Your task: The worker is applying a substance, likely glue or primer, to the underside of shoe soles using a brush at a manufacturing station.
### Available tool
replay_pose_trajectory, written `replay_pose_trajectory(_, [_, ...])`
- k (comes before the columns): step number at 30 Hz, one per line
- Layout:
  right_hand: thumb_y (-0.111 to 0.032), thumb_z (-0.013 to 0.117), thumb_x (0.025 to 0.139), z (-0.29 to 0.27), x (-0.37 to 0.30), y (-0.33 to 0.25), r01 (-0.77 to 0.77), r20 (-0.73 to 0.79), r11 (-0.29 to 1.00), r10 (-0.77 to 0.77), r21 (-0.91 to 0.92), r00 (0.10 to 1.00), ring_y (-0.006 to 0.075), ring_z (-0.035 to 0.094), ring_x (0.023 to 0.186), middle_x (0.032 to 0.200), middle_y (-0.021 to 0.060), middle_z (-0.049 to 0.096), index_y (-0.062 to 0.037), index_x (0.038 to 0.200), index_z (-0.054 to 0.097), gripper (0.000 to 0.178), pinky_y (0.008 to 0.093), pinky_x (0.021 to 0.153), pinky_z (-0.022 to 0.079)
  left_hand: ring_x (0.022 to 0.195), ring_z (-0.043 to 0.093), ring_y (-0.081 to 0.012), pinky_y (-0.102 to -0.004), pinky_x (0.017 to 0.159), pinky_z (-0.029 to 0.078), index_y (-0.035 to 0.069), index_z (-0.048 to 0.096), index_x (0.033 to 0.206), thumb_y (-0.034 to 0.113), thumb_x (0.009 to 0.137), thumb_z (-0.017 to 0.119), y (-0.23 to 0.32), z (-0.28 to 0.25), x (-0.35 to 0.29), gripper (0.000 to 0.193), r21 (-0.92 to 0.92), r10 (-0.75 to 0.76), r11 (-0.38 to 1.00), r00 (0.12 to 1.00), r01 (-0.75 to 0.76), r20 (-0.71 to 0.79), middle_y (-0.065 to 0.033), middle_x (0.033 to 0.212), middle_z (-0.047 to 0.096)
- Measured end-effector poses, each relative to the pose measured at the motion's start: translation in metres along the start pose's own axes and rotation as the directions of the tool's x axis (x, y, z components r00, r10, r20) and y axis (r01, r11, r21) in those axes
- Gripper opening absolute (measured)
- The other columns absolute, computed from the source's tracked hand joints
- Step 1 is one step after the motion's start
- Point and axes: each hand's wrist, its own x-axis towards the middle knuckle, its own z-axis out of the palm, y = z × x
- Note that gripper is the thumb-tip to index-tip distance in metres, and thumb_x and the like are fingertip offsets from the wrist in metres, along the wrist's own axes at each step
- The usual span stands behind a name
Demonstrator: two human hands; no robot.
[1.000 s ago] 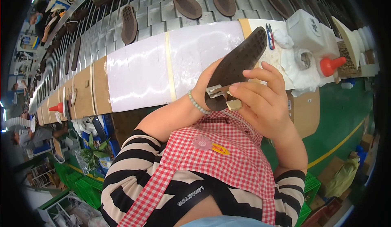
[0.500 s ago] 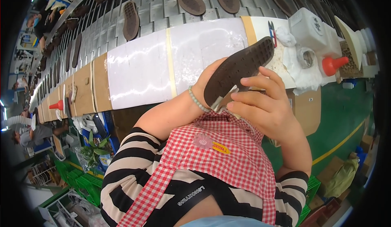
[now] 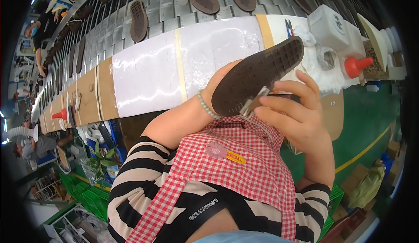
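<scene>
A dark brown shoe sole (image 3: 257, 75) with a grid of square hollows is held up in front of my chest, tilted so one end points to the far right. My left hand (image 3: 222, 77), with a beaded bracelet on its wrist, grips it from behind; most of those fingers are hidden by the sole. Between the thumb and fingers of my right hand (image 3: 294, 114) is a small pale, strip-like piece (image 3: 254, 102), lying against the near lower edge of the sole. Its exact kind cannot be made out.
More brown soles (image 3: 139, 20) lie on a metal slat conveyor (image 3: 170, 11) beyond the plastic-covered work board (image 3: 148, 75). On the right stand a white plastic container (image 3: 325, 25), a red-tipped bottle (image 3: 358, 66) and small snips (image 3: 289, 28). A person (image 3: 41, 29) is at the far left.
The sole has shifted slightly right at its far end and turned its face more toward me. My right hand and the pale piece have moved a little right along with it.
</scene>
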Motion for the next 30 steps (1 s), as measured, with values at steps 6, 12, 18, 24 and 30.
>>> replay_pose_trajectory(6, [-0.012, 0.083, 0.066, 0.001, -0.008, -0.009, -0.281, -0.23, 0.951, 0.305, 0.132, 0.924, 0.0262, 0.063, 0.105, 0.1, 0.0026, 0.071, -0.0088, 0.106, 0.073, 0.041, 0.0451, 0.096, 0.048, 0.13, 0.052, -0.0359, -0.0541, 0.112, 0.045, -0.008, 0.038, 0.145, 0.017, 0.107, 0.035, 0.003, 0.014, 0.001, 0.046, -0.15, -0.007, 0.989, 0.996, -0.007, -0.09, -0.0281, 0.142, 0.048])
replay_pose_trajectory(12, [-0.011, 0.085, 0.068, 0.021, -0.011, -0.012, -0.394, -0.037, 0.822, 0.447, 0.411, 0.894, 0.0297, 0.064, 0.093, 0.093, 0.0086, 0.069, -0.0032, 0.112, 0.069, 0.047, 0.0389, 0.082, 0.05, 0.143, 0.037, -0.0392, -0.0575, 0.115, 0.039, -0.008, 0.032, 0.149, 0.018, 0.107, 0.035, 0.004, 0.011, 0.004, 0.05, -0.543, 0.004, 0.839, 0.998, -0.035, -0.058, -0.0266, 0.151, 0.039])
replay_pose_trajectory(18, [-0.008, 0.084, 0.066, 0.012, -0.008, -0.005, -0.348, -0.246, 0.896, 0.416, 0.276, 0.875, 0.0291, 0.063, 0.089, 0.093, 0.0076, 0.068, -0.0045, 0.107, 0.069, 0.044, 0.0388, 0.08, 0.05, 0.146, 0.032, -0.0386, -0.0567, 0.114, 0.039, -0.004, 0.031, 0.151, 0.021, 0.106, 0.036, -0.002, 0.006, 0.0, 0.052, -0.582, 0.033, 0.812, 0.999, -0.04, -0.023, -0.0247, 0.155, 0.035])
replay_pose_trajectory(24, [-0.007, 0.084, 0.065, 0.014, -0.014, 0.002, -0.387, -0.241, 0.898, 0.431, 0.207, 0.87, 0.0289, 0.062, 0.091, 0.091, 0.0077, 0.066, -0.0046, 0.108, 0.069, 0.045, 0.0387, 0.081, 0.049, 0.124, 0.06, -0.0218, -0.0355, 0.099, 0.052, 0.006, 0.056, 0.138, 0.028, 0.098, 0.065, -0.007, 0.019, -0.005, 0.047, 0.733, 0.247, 0.657, 0.969, -0.177, 0.012, -0.0101, 0.13, 0.065])
replay_pose_trajectory(30, [-0.005, 0.082, 0.066, 0.005, -0.013, 0.011, -0.376, -0.252, 0.896, 0.431, 0.238, 0.867, 0.0281, 0.062, 0.09, 0.092, 0.0088, 0.066, -0.0037, 0.11, 0.069, 0.046, 0.0384, 0.081, 0.049, 0.105, 0.069, -0.0193, -0.0275, 0.089, 0.054, 0.014, 0.068, 0.125, 0.03, 0.09, 0.075, -0.013, 0.002, 0.012, 0.039, 0.936, 0.352, 0.216, 0.917, -0.276, 0.189, -0.0041, 0.118, 0.071])
